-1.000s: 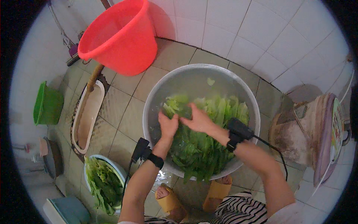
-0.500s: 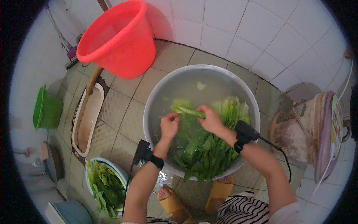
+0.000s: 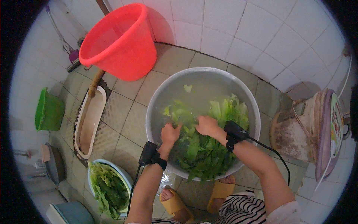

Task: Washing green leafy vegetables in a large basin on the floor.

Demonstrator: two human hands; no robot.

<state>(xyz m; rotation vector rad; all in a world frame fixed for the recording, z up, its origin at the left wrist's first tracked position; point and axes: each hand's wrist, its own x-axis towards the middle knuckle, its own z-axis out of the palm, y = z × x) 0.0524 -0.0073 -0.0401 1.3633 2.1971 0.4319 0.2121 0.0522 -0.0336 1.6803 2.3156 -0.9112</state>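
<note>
A wide metal basin (image 3: 152, 108) of cloudy water holds a heap of long leafy greens (image 3: 209, 153), with pale stalks toward the right rim. My left hand (image 3: 170, 133) is low at the basin's left side, thumb raised and its other fingers hidden among leaves and water. Just to its right, my right hand (image 3: 207, 126) curls closed over leaves, its fingertips partly under the water. One loose pale leaf piece (image 3: 187, 88) floats beyond the hands. Each wrist wears a black strapped device with a cable.
A light blue tub (image 3: 128, 178) full of leafy greens stands left of my feet. A big red bucket (image 3: 123, 44) is at the back, a squat toilet (image 3: 89, 123) and green bucket (image 3: 50, 111) to the left. A stained lidded bucket (image 3: 298, 127) stands right of the basin.
Both hands have lowered toward the water. The green stalk held up between them is no longer visible above the surface. The floating leaf piece has drifted left.
</note>
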